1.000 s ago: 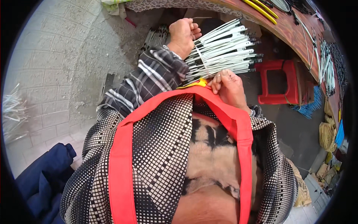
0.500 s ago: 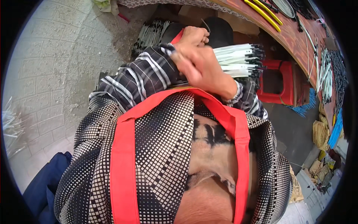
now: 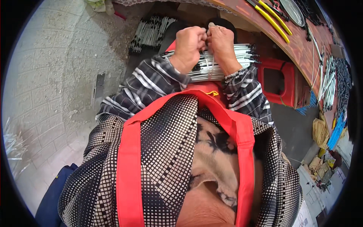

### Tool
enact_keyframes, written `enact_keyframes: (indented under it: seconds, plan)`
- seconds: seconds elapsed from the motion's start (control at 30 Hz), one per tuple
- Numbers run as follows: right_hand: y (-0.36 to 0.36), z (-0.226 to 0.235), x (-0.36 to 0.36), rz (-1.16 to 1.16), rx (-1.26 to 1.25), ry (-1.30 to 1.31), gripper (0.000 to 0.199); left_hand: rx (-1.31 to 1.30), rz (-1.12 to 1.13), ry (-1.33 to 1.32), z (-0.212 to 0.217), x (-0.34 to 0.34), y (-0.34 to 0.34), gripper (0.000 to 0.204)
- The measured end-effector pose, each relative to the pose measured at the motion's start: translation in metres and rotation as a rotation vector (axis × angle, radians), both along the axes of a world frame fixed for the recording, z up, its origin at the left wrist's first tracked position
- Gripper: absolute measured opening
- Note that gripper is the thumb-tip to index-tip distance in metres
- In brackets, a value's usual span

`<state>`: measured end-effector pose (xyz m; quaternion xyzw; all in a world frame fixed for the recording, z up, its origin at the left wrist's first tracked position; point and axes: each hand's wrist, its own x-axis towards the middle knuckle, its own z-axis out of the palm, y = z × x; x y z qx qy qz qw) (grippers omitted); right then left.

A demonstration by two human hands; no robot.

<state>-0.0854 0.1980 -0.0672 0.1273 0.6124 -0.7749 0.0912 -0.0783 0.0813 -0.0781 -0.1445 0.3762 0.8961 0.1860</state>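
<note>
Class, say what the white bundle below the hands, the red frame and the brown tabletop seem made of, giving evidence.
White bundle: probably plastic or coated metal, smooth-looking; its slim, straight strips are evenly white with dark ends.
Red frame: likely moulded plastic, smooth; rounded corners, uniform colour.
Brown tabletop: wood or a wood-look surface; streaky, grain-like markings.

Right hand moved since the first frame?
Yes, forward: level with the red stool earlier, the right hand now sits higher in view than it.
</note>
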Motion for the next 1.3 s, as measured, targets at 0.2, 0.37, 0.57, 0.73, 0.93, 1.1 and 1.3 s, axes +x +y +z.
enact_keyframes:
  seconds: [0.2,0.37,0.57,0.73,0.93,1.1,1.3]
  plan:
    - [-0.005,-0.019,-0.017,-0.034,0.152,0.024,0.027,-0.586,0.057,0.435,0.014,0.044,0.017,0.021]
    - [-0.003,-0.015,-0.029,-0.025,0.366,-0.072,0.028,-0.548,0.041,0.480,0.014,0.051,0.021,0.019]
    - [-0.023,0.058,-0.001,-0.010,-0.208,-0.042,0.028,-0.354,0.115,0.426,-0.019,0.028,-0.004,0.018]
    - [-0.040,0.045,0.005,0.134,0.213,0.425,0.028,-0.085,0.277,0.230,-0.015,0.018,0.008,0.023]
    - [-0.027,-0.006,-0.029,-0.043,0.188,0.021,0.025,0.282,0.192,-0.102,-0.006,0.025,0.002,0.024]
    - [-0.021,-0.037,-0.061,0.032,0.556,-0.333,0.019,-0.032,0.087,0.125,0.017,0.036,0.010,0.021]
    - [-0.014,-0.112,-0.109,0.234,1.024,-0.075,0.017,-0.428,0.073,0.452,0.008,0.045,0.027,0.022]
